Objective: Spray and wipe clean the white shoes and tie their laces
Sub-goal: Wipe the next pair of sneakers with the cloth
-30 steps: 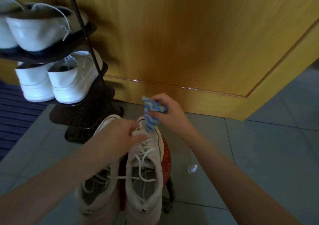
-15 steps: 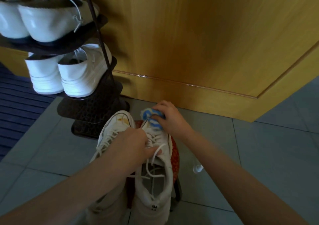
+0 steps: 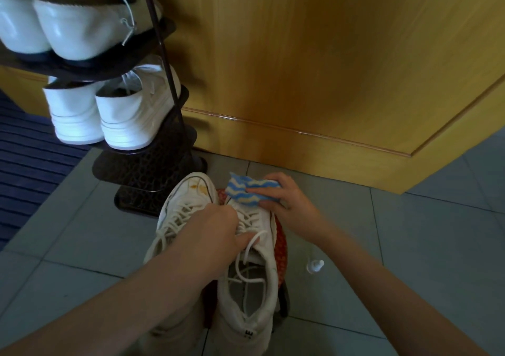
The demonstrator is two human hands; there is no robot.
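Observation:
Two white laced shoes stand side by side on a red patterned stool point(image 3: 281, 249). The left shoe point(image 3: 185, 200) has yellow-brown stains on its toe. My left hand point(image 3: 216, 235) grips the right shoe point(image 3: 251, 295) at its laced middle, thumb on the laces. My right hand point(image 3: 287, 197) holds a blue, white and yellow wavy-striped cloth point(image 3: 250, 190) against that shoe's toe, which the cloth hides. The laces of both shoes lie loose.
A small white spray bottle point(image 3: 314, 265) lies on the grey tile floor right of the stool. A dark shoe rack point(image 3: 147, 164) with several white shoes stands at the left. A wooden door point(image 3: 314, 68) is straight ahead. A blue mat point(image 3: 24, 159) lies far left.
My right hand brought the cloth down from above onto the right shoe's toe. My left hand slid back along the laces. The view has moved closer.

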